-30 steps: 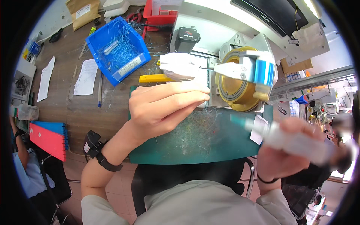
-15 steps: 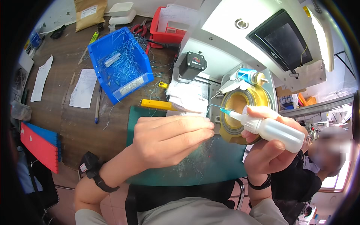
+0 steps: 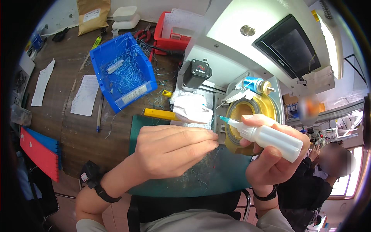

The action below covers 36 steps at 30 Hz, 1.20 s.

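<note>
My right hand [image 3: 270, 158] grips a small white squeeze bottle [image 3: 270, 137] with a thin teal needle tip [image 3: 223, 119] that points left toward my left fingertips. My left hand [image 3: 174, 149] hovers over the green cutting mat [image 3: 228, 174], thumb and fingers pinched together on something very thin, a fine wire too small to make out. Loose fine strands lie on the mat under both hands. Just behind the fingertips sit a crumpled white cloth [image 3: 191, 108] and a yellow ring-shaped fixture [image 3: 247, 116] on the white machine [image 3: 247, 50].
A blue bin [image 3: 123, 75] of blue wires stands at the back left, with papers [image 3: 85, 94], a pen and a yellow utility knife [image 3: 160, 114] near it. A red tray [image 3: 170, 33] sits behind. A red and blue folder [image 3: 38, 150] lies at the left. Another person [image 3: 324, 174] is at the right.
My right hand has brought the bottle up and leftward from the lower right until its tip nears my left fingertips. The view has tilted toward the machine.
</note>
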Motion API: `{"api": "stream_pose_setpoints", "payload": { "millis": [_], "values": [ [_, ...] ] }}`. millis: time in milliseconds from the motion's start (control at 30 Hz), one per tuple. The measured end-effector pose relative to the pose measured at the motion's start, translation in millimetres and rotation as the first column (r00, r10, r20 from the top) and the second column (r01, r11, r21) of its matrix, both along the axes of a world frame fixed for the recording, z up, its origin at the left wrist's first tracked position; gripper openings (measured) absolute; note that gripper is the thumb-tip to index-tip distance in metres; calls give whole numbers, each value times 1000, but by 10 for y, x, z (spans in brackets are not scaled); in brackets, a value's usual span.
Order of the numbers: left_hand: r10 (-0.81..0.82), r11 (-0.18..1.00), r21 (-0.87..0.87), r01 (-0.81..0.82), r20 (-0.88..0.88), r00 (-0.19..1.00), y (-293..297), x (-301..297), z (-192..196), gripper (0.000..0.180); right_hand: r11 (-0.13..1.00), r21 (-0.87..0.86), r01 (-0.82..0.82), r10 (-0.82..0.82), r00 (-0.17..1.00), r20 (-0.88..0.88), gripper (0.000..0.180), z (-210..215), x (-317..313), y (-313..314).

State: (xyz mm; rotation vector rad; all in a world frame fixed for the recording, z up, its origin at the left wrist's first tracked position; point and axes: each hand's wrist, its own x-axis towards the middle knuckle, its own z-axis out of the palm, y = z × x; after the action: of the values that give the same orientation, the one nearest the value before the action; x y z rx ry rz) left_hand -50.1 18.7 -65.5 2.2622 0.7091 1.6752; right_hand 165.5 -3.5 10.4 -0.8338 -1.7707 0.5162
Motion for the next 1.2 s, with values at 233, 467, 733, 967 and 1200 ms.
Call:
{"api": "stream_pose_setpoints", "payload": {
  "millis": [233, 467, 733, 967, 1200],
  "values": [
    [1, 999, 46, 0, -23, 1000, 40, 19, -22, 25, 992, -73, 105, -111, 990, -86, 49, 137, 33, -135],
    [50, 996, 86, -38, -151, 987, -68, 117, 285, 21, 911, 108, 399, -377, 909, -176, 55, 67, 923, -560],
    [44, 687, -529, 498, 715, 698, -453, 356, 15, 26, 776, -19, 631, -495, 589, -639, 28, -42, 2356, -425],
    [311, 288, -485, 826, 863, 398, -492, 460, -45, 39, 726, 286, 626, -587, 780, -216, 58, 230, 2768, 78],
    [313, 316, -754, 576, 656, 687, -460, 588, 57, 38, 714, 170, 680, -687, 632, 358, 67, 314, 2611, 106]
  ]
}}
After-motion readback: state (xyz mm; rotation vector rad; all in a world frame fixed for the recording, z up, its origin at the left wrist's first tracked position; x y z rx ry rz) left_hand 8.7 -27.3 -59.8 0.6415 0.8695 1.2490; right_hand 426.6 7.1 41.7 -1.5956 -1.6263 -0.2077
